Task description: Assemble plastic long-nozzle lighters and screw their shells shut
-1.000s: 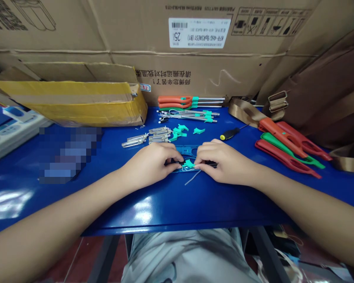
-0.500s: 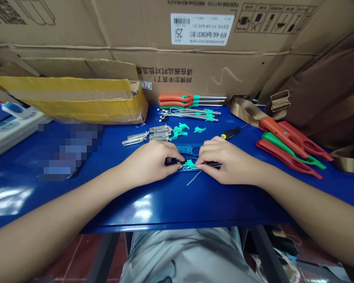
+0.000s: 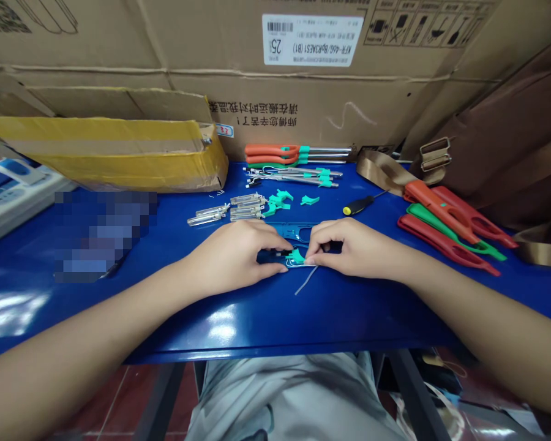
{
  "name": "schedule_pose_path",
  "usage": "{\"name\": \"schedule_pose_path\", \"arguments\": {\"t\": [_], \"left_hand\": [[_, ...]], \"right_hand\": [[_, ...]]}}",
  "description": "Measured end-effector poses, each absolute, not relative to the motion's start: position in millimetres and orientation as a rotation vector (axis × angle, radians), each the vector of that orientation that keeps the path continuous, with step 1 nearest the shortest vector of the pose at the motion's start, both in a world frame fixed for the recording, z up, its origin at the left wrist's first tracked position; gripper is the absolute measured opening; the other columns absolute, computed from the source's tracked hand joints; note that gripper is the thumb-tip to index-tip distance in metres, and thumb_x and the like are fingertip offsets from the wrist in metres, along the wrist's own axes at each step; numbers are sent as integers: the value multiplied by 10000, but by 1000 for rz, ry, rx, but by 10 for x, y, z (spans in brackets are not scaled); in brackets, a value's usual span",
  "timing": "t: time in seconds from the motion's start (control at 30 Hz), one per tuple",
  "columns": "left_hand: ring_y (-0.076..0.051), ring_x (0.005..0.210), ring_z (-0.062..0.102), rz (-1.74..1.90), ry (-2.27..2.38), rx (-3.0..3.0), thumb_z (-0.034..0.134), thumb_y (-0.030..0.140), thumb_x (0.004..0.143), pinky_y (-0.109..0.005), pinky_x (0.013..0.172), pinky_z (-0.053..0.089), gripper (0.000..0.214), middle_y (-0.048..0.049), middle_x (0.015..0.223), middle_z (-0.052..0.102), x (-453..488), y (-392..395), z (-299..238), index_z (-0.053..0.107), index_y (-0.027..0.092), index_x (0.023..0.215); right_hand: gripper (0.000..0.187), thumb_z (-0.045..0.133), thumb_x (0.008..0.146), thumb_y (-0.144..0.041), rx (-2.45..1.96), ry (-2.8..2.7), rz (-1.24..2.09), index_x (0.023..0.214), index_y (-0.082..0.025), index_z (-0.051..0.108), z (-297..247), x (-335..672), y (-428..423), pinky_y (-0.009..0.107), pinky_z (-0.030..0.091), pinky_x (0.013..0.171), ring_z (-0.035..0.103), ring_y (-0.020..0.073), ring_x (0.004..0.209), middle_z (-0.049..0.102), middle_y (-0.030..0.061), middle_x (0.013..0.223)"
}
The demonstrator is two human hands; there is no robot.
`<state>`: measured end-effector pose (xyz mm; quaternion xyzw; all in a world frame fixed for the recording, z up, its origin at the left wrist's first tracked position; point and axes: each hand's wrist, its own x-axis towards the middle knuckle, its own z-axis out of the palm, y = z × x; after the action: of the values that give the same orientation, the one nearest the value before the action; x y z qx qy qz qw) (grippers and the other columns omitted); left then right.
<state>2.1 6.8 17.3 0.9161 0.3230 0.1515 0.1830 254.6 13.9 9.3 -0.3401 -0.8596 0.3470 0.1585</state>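
My left hand (image 3: 239, 251) and my right hand (image 3: 349, 248) meet at the middle of the blue table (image 3: 239, 318), both pinched on a blue plastic handle shell (image 3: 298, 231) that lies flat. A small teal trigger piece (image 3: 296, 256) sits in the shell between my fingertips. A thin grey wire (image 3: 305, 280) sticks out toward me from under my right fingers. Much of the shell is hidden by my hands.
Behind the shell lie loose teal pieces (image 3: 280, 202), metal clips (image 3: 229, 212), a black screwdriver (image 3: 360, 206) and finished orange-handled tools (image 3: 284, 154). Red, orange and green handle shells (image 3: 445, 236) lie at right. A yellow-taped carton (image 3: 119, 153) stands left; large cardboard boxes (image 3: 303, 73) stand behind.
My right hand has shifted slightly, its fingers lifting and pinching closer at the teal piece; the grey wire has turned a little. My left hand stays put.
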Motion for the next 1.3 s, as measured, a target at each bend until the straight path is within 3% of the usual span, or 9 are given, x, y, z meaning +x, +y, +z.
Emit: {"name": "schedule_pose_path", "arguments": {"t": [0.3, 0.77, 0.93, 1.13, 1.3], "left_hand": [[-213, 977, 700, 356, 895, 2787, 659, 282, 973, -333, 825, 559, 285, -43, 1106, 748, 47, -19, 137, 738, 257, 1246], [-203, 992, 677, 376, 866, 2831, 608, 305, 1005, -315, 821, 545, 301, -48, 1130, 725, 53, 2, 85, 709, 279, 1288], [-202, 1005, 647, 308, 839, 2833, 556, 280, 1030, -320, 841, 532, 325, -47, 1123, 688, 45, 13, 113, 680, 300, 1330], [-201, 996, 618, 265, 841, 2878, 483, 295, 1058, -319, 831, 521, 351, -62, 1130, 649, 42, 19, 108, 659, 335, 1360], [-214, 986, 613, 237, 819, 2925, 450, 278, 1064, -344, 848, 528, 355, -83, 1150, 643, 50, 15, 116, 687, 308, 1327]], "right_hand": [[174, 676, 912, -260, -1053, -2472, 965, 767, -182, 732, 152, 2573, 140, 300, 463, 726, 632, 166, 774, 708, 28, 794], [213, 746, 882, -310, -1088, -2501, 750, 732, -173, 685, 108, 2527, 138, 268, 419, 655, 588, 142, 701, 653, 12, 726], [346, 596, 997, -373, -1018, -2522, 704, 724, -170, 657, 226, 2602, 140, 275, 404, 658, 562, 128, 680, 612, 12, 745], [64, 714, 903, -259, -838, -2713, 743, 938, -206, 710, 361, 2704, 104, 269, 448, 714, 601, 148, 802, 652, 18, 912], [120, 635, 946, -191, -847, -2854, 679, 1024, -231, 716, 301, 2661, 45, 273, 437, 698, 611, 153, 831, 631, 26, 1020]]}}
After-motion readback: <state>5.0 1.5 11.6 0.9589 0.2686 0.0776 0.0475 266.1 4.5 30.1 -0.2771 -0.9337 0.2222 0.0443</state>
